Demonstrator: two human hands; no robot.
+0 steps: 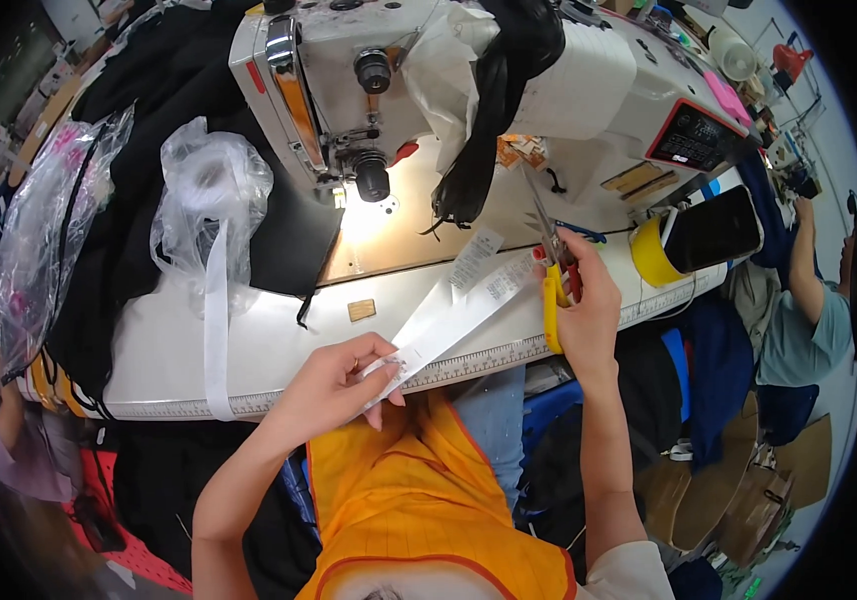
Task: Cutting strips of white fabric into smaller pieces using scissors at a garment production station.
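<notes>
My left hand (344,385) is closed at the near end of white printed label strips (469,310), pinching them between thumb and fingers. The strips fan out into two lengths that run away to the right. In my right hand (591,300) is a pair of scissors (553,300) with yellow handles and some red by the fingers. Its blades point up and away, over the sewing machine bed. One strip's far end reaches the scissors; whether the right fingers also touch it is hidden.
A white sewing machine (589,90) stands ahead, its lamp lit, a black cloth bundle (514,90) hanging over it. Left lie a bagged roll of white tape (214,190) and black fabric (189,80). A phone (714,230) rests beside yellow tape (649,250). Other people sit at both sides.
</notes>
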